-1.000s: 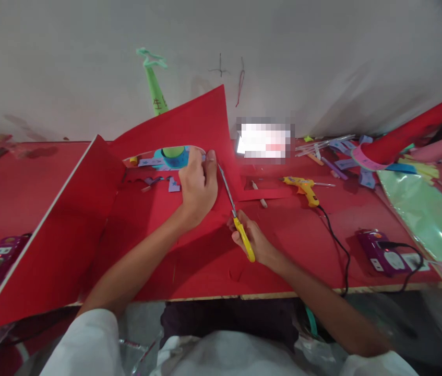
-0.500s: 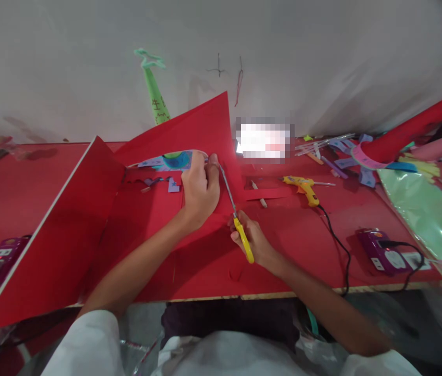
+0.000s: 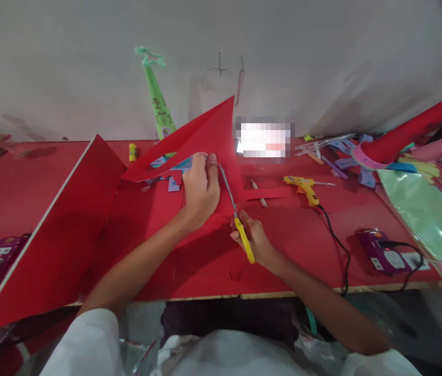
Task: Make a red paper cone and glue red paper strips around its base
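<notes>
My left hand (image 3: 200,190) pinches the edge of a large red paper sheet (image 3: 208,128) between thumb and fingers. The sheet stands up from the table, its left part curling over. In my right hand (image 3: 254,235) are yellow-handled scissors (image 3: 244,240). Their blade points up and away along the sheet, just right of my left thumb. Part of the scissors' handle is hidden by my fingers. Blue and purple paper scraps (image 3: 174,184) lie under the sheet beside my left hand.
A red folded board (image 3: 56,230) stands at the left. On the right lie a yellow glue gun (image 3: 302,189) with a black cord, a purple power socket (image 3: 385,253) and a green plastic sheet (image 3: 420,214). A glowing blurred screen (image 3: 265,140) and a green cone (image 3: 158,102) are at the wall.
The red sheet's left part has swung to the right and folded over, uncovering a small yellow tube behind it. Both hands and the scissors have stayed almost in place.
</notes>
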`<state>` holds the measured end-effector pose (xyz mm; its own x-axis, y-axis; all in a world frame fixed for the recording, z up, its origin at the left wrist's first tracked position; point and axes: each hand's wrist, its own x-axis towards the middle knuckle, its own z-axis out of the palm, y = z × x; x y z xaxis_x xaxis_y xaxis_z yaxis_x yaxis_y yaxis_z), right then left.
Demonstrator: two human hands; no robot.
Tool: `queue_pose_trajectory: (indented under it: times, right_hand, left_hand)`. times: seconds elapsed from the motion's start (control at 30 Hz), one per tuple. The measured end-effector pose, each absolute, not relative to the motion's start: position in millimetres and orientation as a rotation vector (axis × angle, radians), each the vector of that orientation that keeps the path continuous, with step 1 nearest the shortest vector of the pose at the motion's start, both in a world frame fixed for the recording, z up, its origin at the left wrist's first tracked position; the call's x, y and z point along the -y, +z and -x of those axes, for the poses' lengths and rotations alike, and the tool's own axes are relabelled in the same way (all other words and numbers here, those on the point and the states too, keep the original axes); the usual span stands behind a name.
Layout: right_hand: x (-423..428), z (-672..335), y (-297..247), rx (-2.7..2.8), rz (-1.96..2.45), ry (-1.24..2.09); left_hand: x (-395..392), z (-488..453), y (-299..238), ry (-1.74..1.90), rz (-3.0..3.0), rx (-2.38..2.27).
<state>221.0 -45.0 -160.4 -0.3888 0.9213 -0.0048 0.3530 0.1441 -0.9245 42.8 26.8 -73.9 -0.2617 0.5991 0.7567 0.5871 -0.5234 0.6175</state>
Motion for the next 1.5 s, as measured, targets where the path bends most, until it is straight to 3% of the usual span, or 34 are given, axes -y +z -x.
queue_pose_trajectory:
  times: [1.5]
  right_hand:
    - [42,-221,-163,1.682,1.171,1.300]
  left_hand:
    - [-27,-40,-66,2.015,-1.827,-1.433]
